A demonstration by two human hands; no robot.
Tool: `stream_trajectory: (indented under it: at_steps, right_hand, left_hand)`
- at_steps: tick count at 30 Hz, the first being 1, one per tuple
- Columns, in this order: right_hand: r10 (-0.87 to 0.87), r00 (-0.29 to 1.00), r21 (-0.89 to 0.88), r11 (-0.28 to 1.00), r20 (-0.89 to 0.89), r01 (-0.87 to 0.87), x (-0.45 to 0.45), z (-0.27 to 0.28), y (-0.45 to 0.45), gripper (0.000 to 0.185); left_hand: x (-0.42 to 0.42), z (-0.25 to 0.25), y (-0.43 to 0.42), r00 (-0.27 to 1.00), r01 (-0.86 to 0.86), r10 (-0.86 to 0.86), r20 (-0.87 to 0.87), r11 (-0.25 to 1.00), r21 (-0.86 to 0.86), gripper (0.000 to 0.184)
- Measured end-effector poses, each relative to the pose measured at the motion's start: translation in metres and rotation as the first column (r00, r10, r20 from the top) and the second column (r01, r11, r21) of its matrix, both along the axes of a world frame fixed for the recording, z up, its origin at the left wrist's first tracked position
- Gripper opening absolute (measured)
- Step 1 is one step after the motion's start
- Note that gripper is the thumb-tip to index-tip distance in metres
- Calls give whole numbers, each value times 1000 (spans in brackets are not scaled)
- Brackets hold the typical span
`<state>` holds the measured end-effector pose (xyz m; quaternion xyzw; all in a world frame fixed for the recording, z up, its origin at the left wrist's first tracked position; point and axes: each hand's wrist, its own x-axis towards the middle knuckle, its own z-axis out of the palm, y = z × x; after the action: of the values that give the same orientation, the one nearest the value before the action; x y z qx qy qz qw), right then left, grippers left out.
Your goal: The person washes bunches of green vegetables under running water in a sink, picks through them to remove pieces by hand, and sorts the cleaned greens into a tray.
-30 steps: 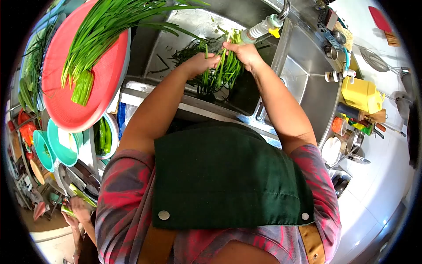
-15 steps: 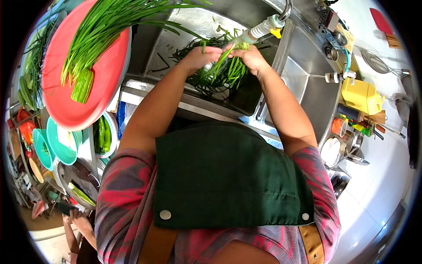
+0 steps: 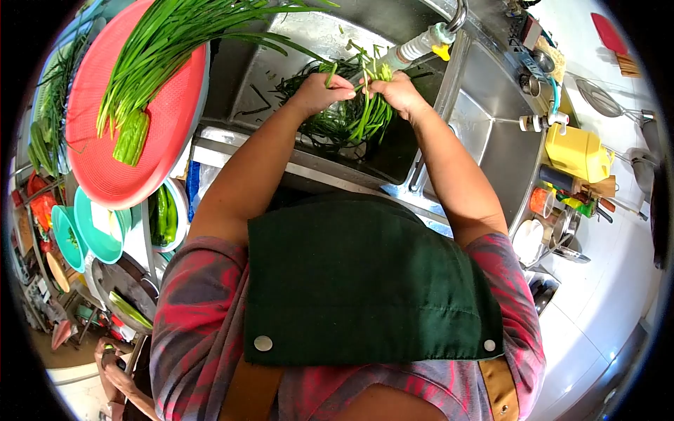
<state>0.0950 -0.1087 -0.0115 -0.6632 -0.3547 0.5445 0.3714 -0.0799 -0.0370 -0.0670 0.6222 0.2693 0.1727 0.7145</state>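
Observation:
In the steel sink (image 3: 281, 42), my right hand (image 3: 398, 92) is closed round a bunch of chives (image 3: 372, 116), pale stem ends up and leaves hanging down. Just to its left, my left hand (image 3: 323, 95) pinches a short green chive stalk (image 3: 331, 74) between thumb and fingers. Above both hands reaches the faucet nozzle (image 3: 421, 45), with a yellow lever on its side. Darker loose chives (image 3: 330, 133) lie wet in the basin under my hands.
A red colander (image 3: 175, 140) at the left holds more long chives (image 3: 161, 56) that hang over the sink edge. Below it stand teal bowls (image 3: 98, 231) and a bowl of green peppers (image 3: 166, 217). A yellow jug (image 3: 577, 154) is at right. Another person's hands (image 3: 116, 372) show lower left.
My left hand has moved slightly away from the bunch and now pinches a stalk. The bunch in my right hand hangs more upright. The other person's hands have shifted downward.

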Motion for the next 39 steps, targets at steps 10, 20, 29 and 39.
stream_trajectory:
  at_steps: [10, 20, 29, 39]
  right_hand:
    - [-215, 938, -139, 956, 273, 260, 20, -13, -2, 16]
    - [80, 996, -82, 993, -26, -82, -50, 34, 7, 18]
    - [-113, 991, -44, 993, -73, 110, -7, -6, 6, 14]
    - [-88, 996, -15, 996, -7, 88, -11, -15, -1, 15]
  left_hand:
    - [-10, 7, 19, 744, -658, 558, -369, 707, -258, 28]
    - [-2, 3, 10, 978, 185, -61, 199, 688, -702, 70]
    - [-2, 10, 6, 993, -29, -18, -121, 924, -382, 28]
    - [4, -5, 4, 999, -38, 37, -12, 996, -75, 13]
